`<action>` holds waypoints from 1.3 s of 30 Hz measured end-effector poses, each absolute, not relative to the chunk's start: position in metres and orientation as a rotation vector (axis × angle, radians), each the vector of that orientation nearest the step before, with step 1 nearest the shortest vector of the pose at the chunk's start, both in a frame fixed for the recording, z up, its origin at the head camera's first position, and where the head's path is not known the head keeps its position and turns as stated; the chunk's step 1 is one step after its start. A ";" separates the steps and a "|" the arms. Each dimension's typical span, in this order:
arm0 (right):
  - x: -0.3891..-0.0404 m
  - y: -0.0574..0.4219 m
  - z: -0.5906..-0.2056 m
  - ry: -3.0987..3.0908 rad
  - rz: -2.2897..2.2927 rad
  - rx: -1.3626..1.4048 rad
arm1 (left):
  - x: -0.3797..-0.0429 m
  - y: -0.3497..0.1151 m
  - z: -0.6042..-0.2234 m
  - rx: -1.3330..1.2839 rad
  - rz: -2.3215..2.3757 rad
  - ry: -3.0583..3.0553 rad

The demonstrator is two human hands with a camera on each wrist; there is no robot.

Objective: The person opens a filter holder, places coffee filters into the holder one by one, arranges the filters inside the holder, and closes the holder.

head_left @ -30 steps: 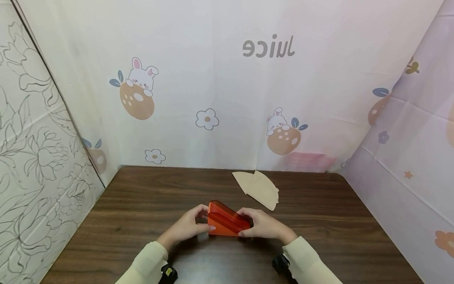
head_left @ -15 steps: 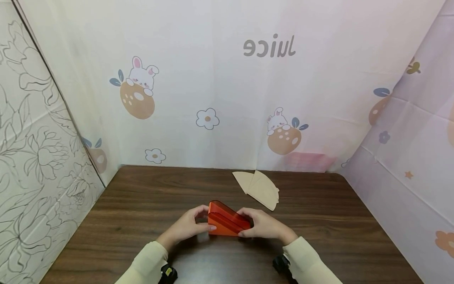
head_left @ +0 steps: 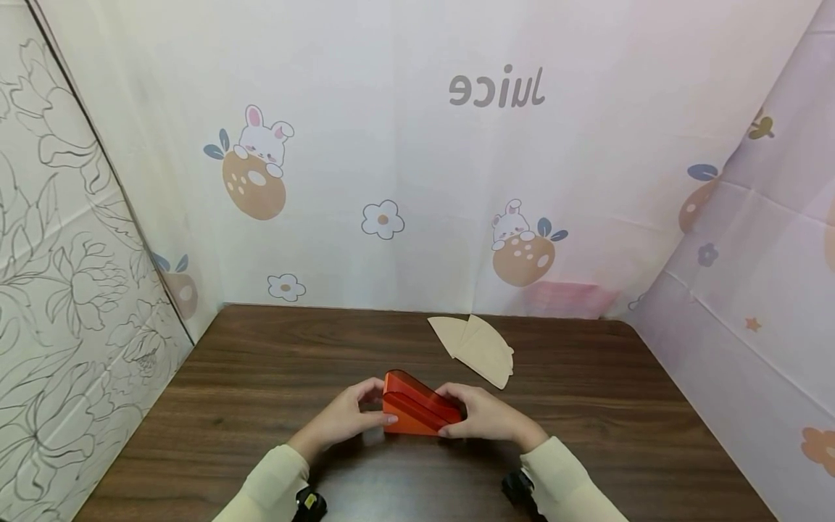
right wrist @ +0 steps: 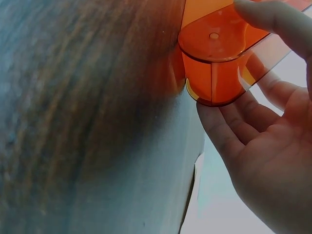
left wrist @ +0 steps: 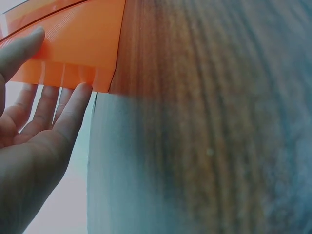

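Note:
An orange see-through plastic coffee filter holder (head_left: 417, 407), wedge-shaped with a sloping top, stands on the table between both hands. My left hand (head_left: 341, 419) grips its taller left end. In the left wrist view the thumb (left wrist: 22, 51) lies on the front face and the fingertips touch the lower edge. My right hand (head_left: 485, 413) holds the low, rounded right end. The right wrist view shows the thumb (right wrist: 273, 19) over the top and the fingers round the far side. Several fan-shaped paper coffee filters (head_left: 483, 351) lie spread behind the holder, touched by neither hand.
The dark wood-grain table (head_left: 274, 362) carries everything. A printed curtain (head_left: 391, 145) hangs along its back edge, with further printed cloths at the left (head_left: 72, 254) and right (head_left: 750, 290). A black wrist strap (head_left: 309, 502) sits at the left sleeve.

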State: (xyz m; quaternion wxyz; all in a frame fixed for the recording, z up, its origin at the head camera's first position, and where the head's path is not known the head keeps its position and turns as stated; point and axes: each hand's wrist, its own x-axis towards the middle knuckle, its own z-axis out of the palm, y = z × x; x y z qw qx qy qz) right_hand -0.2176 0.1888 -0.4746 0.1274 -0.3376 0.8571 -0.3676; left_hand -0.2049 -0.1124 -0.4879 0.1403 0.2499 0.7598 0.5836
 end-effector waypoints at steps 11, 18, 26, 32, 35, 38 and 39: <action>-0.217 0.184 -0.464 2.472 -1.100 -0.974 | -0.206 -0.112 -0.491 0.685 1.675 2.203; -0.215 0.178 -0.453 2.474 -1.145 -0.992 | -0.205 -0.111 -0.490 0.683 1.681 2.202; -0.213 0.169 -0.438 2.482 -1.191 -1.049 | -0.204 -0.111 -0.488 0.668 1.681 2.192; -0.212 0.160 -0.428 2.549 -1.156 -1.097 | -0.205 -0.111 -0.489 0.667 1.683 2.188; -0.212 0.155 -0.424 2.562 -1.138 -1.102 | -0.205 -0.111 -0.490 0.671 1.686 2.184; -0.212 0.150 -0.421 2.566 -1.133 -1.112 | -0.206 -0.111 -0.490 0.674 1.685 2.184; -0.212 0.149 -0.420 2.571 -1.128 -1.114 | -0.206 -0.112 -0.490 0.674 1.684 2.185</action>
